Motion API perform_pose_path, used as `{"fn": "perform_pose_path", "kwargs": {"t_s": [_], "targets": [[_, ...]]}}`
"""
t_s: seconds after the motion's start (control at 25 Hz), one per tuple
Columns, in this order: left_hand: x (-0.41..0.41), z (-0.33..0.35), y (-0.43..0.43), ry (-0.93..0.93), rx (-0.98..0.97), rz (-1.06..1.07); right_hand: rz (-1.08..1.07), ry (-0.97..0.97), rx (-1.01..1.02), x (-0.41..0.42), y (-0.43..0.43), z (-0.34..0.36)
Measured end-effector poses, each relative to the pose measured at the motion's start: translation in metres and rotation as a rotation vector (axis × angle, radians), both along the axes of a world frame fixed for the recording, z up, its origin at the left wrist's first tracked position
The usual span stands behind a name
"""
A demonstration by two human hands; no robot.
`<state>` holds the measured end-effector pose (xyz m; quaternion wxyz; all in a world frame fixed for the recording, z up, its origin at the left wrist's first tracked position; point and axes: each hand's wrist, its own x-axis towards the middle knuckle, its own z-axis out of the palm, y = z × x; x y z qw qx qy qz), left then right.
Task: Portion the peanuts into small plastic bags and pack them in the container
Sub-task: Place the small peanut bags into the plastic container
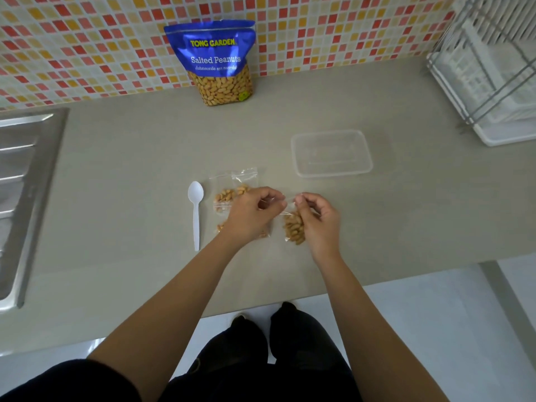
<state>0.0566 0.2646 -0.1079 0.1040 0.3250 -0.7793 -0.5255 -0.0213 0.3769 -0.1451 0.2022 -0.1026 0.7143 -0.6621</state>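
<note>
My left hand (252, 213) and my right hand (317, 219) both pinch the top edge of a small clear plastic bag (293, 227) that hangs between them with peanuts in its lower part. Other small bags with peanuts (227, 195) lie on the counter under and behind my left hand, partly hidden by it. A clear rectangular plastic container (332, 153) stands open and holds nothing, to the right and further back. The blue Salted Peanuts pouch (216, 62) stands upright against the tiled wall.
A white plastic spoon (196, 213) lies left of the bags. A steel sink drainboard (20, 184) fills the left edge. A wire dish rack on a white tray (493, 82) stands at the back right. The counter's front edge (377, 274) runs just behind my forearms.
</note>
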Motion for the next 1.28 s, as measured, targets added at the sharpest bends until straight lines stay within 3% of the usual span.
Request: {"fn": "perform_pose_path", "kwargs": {"t_s": [0.24,0.6,0.72,0.88,1.0,1.08,1.28], "targets": [[-0.01,0.003,-0.002,-0.103,-0.339,-0.181,0.003,0.052,0.029,0.008,-0.004,0.003],[-0.005,-0.014,0.004,-0.081,-0.638,-0.188,-0.17,0.069,0.098,0.008,-0.001,0.001],[-0.007,-0.015,0.01,-0.059,-0.508,-0.094,-0.176,-0.037,0.062,0.006,-0.001,-0.006],[-0.01,-0.016,0.028,-0.039,0.121,0.078,-0.215,-0.064,0.065,-0.007,0.0,-0.004],[-0.021,-0.033,0.04,-0.066,0.296,0.183,-0.137,-0.019,0.162,-0.026,0.009,-0.008],[-0.033,-0.041,0.045,-0.11,0.293,0.228,-0.07,0.125,0.33,-0.039,0.015,-0.014],[-0.047,-0.054,0.06,-0.278,-0.018,0.201,0.036,0.36,0.612,-0.051,0.019,-0.042]]}}
